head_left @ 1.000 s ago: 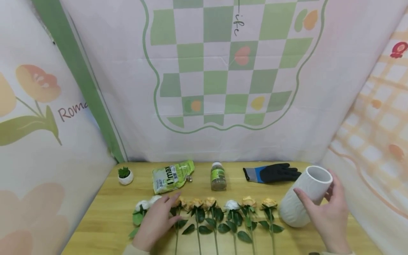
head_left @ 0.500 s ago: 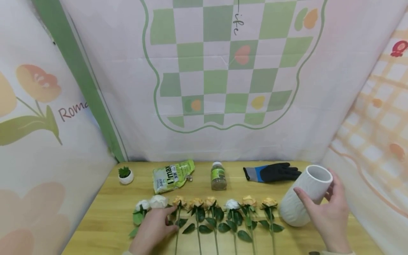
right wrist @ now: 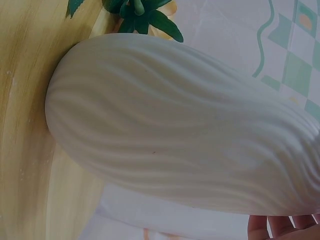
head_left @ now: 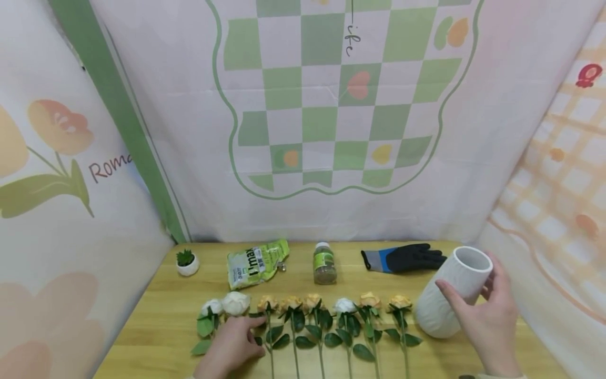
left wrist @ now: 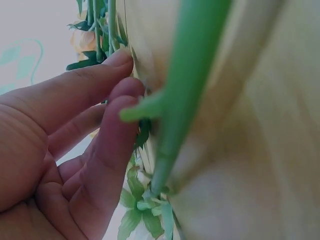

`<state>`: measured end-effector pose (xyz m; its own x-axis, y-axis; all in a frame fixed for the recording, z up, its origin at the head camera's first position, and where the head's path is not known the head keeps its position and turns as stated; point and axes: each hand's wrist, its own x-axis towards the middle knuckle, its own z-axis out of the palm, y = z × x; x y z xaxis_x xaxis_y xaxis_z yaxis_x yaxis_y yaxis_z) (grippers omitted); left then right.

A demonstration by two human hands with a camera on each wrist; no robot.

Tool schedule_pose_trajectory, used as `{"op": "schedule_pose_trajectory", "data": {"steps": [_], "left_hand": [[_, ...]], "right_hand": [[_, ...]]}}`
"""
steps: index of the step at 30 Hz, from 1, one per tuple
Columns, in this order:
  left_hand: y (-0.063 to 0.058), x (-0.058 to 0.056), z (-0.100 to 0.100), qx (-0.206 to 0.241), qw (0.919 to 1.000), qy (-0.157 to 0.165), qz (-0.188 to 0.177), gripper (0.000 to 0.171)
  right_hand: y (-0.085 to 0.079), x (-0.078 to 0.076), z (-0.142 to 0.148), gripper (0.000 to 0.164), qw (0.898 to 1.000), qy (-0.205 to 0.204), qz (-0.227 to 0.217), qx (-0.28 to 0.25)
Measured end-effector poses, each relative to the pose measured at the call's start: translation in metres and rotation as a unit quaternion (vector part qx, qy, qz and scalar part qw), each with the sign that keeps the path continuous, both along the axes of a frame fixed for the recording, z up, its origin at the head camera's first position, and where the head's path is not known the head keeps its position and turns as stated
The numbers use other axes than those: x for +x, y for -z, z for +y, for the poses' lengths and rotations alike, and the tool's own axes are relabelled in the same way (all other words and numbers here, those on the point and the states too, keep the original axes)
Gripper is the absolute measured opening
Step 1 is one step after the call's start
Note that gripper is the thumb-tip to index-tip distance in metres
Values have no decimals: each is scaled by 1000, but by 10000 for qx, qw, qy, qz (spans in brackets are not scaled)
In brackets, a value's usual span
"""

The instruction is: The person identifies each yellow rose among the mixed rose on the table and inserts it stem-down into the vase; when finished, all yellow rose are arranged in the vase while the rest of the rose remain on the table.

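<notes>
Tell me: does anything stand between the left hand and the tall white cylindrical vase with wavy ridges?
Yes: five yellow-orange roses and one white rose, all long-stemmed, lie side by side on the wooden table between the left hand and the vase.

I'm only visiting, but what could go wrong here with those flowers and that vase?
The left hand is in among closely laid roses, so it might drag a neighbouring one along. The right hand grips the white vase by its upper part; a slip could perhaps let it topple. If it fell to the left, it might crush the yellow rose beside it.
</notes>
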<state>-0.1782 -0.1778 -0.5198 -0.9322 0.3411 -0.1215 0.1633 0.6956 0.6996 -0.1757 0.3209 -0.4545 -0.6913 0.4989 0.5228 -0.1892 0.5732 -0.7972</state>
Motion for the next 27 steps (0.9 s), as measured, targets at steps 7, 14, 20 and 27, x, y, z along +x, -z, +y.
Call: {"op": "schedule_pose_trajectory", "data": {"steps": [7, 14, 20, 27], "left_hand": [[3, 2, 4, 76, 9987, 136, -487, 65], [8, 3, 13, -74, 9996, 176, -230, 40], [5, 7, 23, 38, 9993, -19, -370, 32], [3, 10, 29, 264, 9980, -22, -570, 35]], "right_hand": [[0, 0, 0, 110, 10000, 18, -30, 17], [0, 1, 0, 111, 9997, 52, -225, -49], [0, 1, 0, 110, 9998, 39, -172, -22], [0, 2, -1, 110, 9999, 32, -150, -32]]}}
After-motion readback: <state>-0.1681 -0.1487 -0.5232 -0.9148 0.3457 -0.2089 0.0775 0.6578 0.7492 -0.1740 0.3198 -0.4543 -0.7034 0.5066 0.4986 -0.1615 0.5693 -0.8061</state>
